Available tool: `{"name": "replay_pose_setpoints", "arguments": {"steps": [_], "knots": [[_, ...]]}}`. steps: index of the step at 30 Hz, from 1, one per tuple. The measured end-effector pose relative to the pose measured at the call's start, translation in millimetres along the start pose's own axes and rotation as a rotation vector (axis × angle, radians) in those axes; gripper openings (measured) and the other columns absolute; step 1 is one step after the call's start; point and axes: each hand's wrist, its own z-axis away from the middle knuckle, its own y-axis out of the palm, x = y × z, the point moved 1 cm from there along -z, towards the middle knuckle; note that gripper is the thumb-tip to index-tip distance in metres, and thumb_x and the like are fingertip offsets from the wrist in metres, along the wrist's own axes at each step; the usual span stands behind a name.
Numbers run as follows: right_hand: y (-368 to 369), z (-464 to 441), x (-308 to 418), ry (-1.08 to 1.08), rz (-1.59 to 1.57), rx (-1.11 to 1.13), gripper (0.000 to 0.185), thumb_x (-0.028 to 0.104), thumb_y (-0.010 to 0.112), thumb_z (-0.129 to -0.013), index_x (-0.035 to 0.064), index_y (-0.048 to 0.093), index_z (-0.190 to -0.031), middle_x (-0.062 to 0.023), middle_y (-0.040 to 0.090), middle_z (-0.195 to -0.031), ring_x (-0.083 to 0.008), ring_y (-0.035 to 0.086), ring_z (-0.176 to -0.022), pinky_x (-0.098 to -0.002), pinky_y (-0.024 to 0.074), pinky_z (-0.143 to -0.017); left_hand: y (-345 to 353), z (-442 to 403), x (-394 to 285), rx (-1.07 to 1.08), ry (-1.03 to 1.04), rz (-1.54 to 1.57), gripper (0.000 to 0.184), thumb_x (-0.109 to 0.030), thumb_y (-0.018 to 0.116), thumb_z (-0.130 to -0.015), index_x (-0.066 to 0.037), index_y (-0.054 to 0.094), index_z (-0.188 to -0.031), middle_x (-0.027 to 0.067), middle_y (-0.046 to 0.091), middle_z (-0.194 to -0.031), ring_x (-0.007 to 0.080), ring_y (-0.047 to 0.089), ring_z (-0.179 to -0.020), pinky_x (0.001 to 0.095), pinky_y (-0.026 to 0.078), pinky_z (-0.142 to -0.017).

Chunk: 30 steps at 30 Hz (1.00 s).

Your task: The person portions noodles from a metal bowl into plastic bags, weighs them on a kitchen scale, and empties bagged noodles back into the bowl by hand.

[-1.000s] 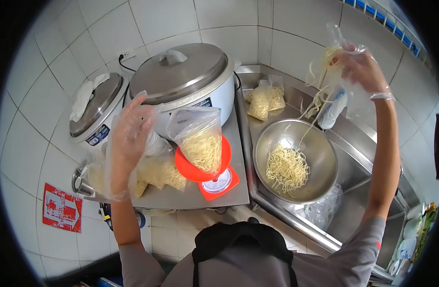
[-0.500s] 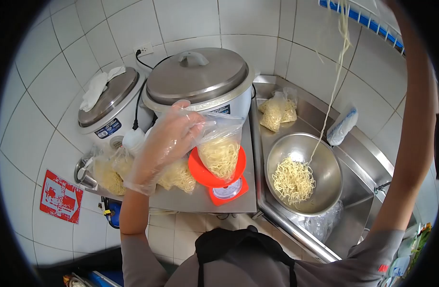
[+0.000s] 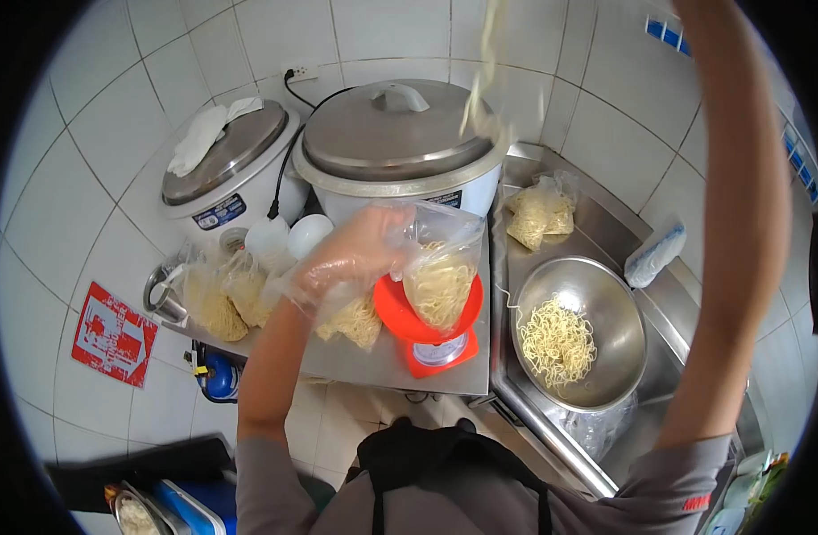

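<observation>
My left hand (image 3: 360, 248), in a clear plastic glove, is closed on the top edge of a plastic bag of noodles (image 3: 440, 290). The bag rests in the orange pan of a kitchen scale (image 3: 437, 353). My right arm (image 3: 739, 205) reaches up past the top edge, so its hand is out of view. A strand of noodles (image 3: 487, 62) hangs from the top edge, blurred, in front of the large cooker. More loose noodles (image 3: 556, 343) lie in a steel bowl (image 3: 625, 348) to the right, with one strand over its left rim.
Several filled noodle bags (image 3: 214, 303) sit left of the scale, and others (image 3: 541, 212) lie behind the bowl. Two lidded cookers stand at the back, one large (image 3: 391, 134), one smaller (image 3: 226, 160). A wrapped packet (image 3: 654, 254) leans by the steel sink.
My right arm and the hanging noodles have moved left, from above the bowl to above the counter and bag. My left hand keeps its hold on the bag. The view has shifted slightly.
</observation>
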Motion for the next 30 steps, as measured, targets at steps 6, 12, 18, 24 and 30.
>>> {"name": "replay_pose_setpoints", "arguments": {"steps": [6,12,18,24,30], "knots": [[104,80,17,0.287,-0.218,0.395,0.033,0.032,0.057,-0.083,0.0029,0.065,-0.096,-0.0102,0.065,-0.08,-0.0151,0.064,-0.079,-0.0285,0.0478,-0.077,-4,11,-13,0.081,-0.046,0.242,0.058,-0.002,0.062,-0.077,0.006,0.04,-0.129,0.0043,0.061,-0.092,0.0068,0.055,-0.073,0.0212,0.045,-0.068],[178,130,5,0.201,0.018,0.6,0.028,0.02,0.058,-0.079,0.003,0.064,-0.1,-0.0153,0.065,-0.088,-0.0189,0.065,-0.083,-0.033,0.0492,-0.075,-4,12,-7,0.05,0.012,0.177,0.056,-0.001,0.061,-0.077,0.002,0.042,-0.129,0.0023,0.061,-0.085,0.0051,0.053,-0.073,0.0203,0.044,-0.067],[131,141,-37,0.427,-0.474,0.314,0.044,0.034,0.059,-0.079,0.0088,0.059,-0.115,-0.0127,0.063,-0.083,-0.0208,0.063,-0.079,-0.0343,0.048,-0.073,-4,13,-2,0.045,0.023,0.169,0.061,0.001,0.059,-0.078,-0.003,0.038,-0.134,0.0002,0.059,-0.088,0.0038,0.049,-0.073,0.0193,0.043,-0.067],[225,217,-78,0.33,-0.587,0.437,0.044,0.035,0.061,-0.078,0.0085,0.06,-0.113,-0.0113,0.063,-0.09,-0.0185,0.056,-0.085,-0.0326,0.0441,-0.077,-4,17,-4,0.087,0.007,0.235,0.061,0.0,0.059,-0.078,-0.003,0.037,-0.134,0.0002,0.057,-0.097,0.0032,0.049,-0.072,0.0191,0.043,-0.067],[196,200,-61,0.376,-0.649,0.431,0.027,0.025,0.06,-0.079,-0.0003,0.065,-0.086,-0.0084,0.064,-0.082,-0.015,0.055,-0.074,-0.03,0.0445,-0.072,-1,21,-11,0.048,-0.006,0.218,0.061,-0.003,0.06,-0.077,-0.003,0.037,-0.134,0.0002,0.056,-0.096,0.0025,0.049,-0.073,0.0181,0.042,-0.067]]}}
